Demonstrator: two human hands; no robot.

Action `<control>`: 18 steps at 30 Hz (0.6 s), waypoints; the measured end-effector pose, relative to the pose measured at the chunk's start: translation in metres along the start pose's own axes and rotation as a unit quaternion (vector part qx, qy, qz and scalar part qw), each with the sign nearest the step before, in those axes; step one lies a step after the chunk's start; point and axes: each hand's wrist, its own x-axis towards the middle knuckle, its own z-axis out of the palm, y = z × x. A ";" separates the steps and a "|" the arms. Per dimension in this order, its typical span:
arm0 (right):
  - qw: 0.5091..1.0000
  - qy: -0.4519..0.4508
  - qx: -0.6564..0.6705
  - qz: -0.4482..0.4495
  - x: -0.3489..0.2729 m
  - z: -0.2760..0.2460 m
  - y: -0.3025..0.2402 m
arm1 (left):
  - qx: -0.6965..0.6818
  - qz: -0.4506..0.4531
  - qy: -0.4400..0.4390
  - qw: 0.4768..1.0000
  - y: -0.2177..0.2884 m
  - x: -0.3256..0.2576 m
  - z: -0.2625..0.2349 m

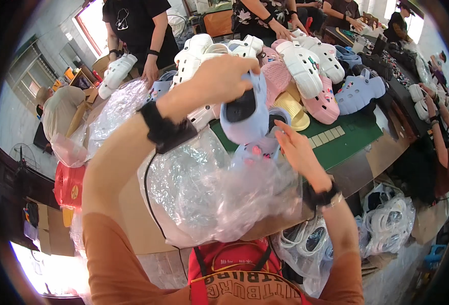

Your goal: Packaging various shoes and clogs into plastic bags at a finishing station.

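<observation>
One clear bag (189, 178) lies nearest, crumpled and blurred at its right; spread close to the body, it is presumably kept within easy reach of both hands. Just beyond is a charmed clog (256, 152), blue, partly behind the plastic; whether it is inside, I cannot tell. The right hand (301, 152) is at its right side, fingers extended; whether they grip it is unclear.

Directly above, the left hand (217, 84) grasps a second blue clog (243, 109) by its upper rim. The shoe hangs below those fingers, opening toward the wearer; a hold this high probably leaves its lower end unobstructed.

Farther on come a green mat (354, 138), a yellow clog (292, 109) and heaped white clogs (303, 68), with a pink clog (322, 104) among them. Across, a co-worker in black (140, 33) holds another white clog (117, 76).
</observation>
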 end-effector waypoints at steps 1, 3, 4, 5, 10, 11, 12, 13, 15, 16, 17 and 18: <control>0.979 -0.018 -0.179 -0.098 0.014 -0.003 0.033 | -0.038 0.005 -0.002 0.999 0.010 -0.012 0.003; 0.915 -0.042 -0.350 -0.195 0.028 -0.005 0.049 | -0.023 -0.002 -0.016 1.000 0.020 -0.042 0.009; 0.904 -0.060 -0.402 -0.129 0.029 -0.001 0.045 | -0.034 -0.016 -0.028 0.999 0.023 -0.059 0.010; 0.887 -0.078 -0.452 -0.062 0.030 0.002 0.040 | -0.036 -0.021 -0.028 0.999 0.025 -0.073 0.010; 0.924 -0.067 -0.375 -0.031 0.056 -0.010 0.056 | -0.064 -0.071 -0.052 0.994 0.025 -0.118 0.014; 0.935 -0.138 -0.326 0.003 0.060 -0.011 0.043 | -0.033 -0.048 -0.047 0.997 0.023 -0.124 0.012; 0.938 -0.208 -0.275 0.038 0.062 -0.010 0.031 | -0.035 -0.054 -0.046 0.997 0.023 -0.129 0.010; 0.932 -0.186 -0.306 0.053 0.062 -0.008 0.022 | -0.010 -0.048 -0.044 0.998 0.027 -0.131 0.006; 0.920 -0.182 -0.334 0.089 0.061 -0.007 0.006 | 0.029 -0.016 0.005 0.999 0.032 -0.134 0.007; 0.908 -0.172 -0.361 0.125 0.061 -0.007 0.001 | 0.027 -0.017 0.008 0.999 0.034 -0.134 0.008; 0.933 -0.132 -0.320 0.098 0.052 -0.007 0.003 | 0.004 -0.045 0.031 0.998 0.037 -0.133 0.010; 0.932 -0.131 -0.324 0.098 0.044 -0.008 0.003 | -0.019 -0.072 0.053 0.996 0.039 -0.131 0.011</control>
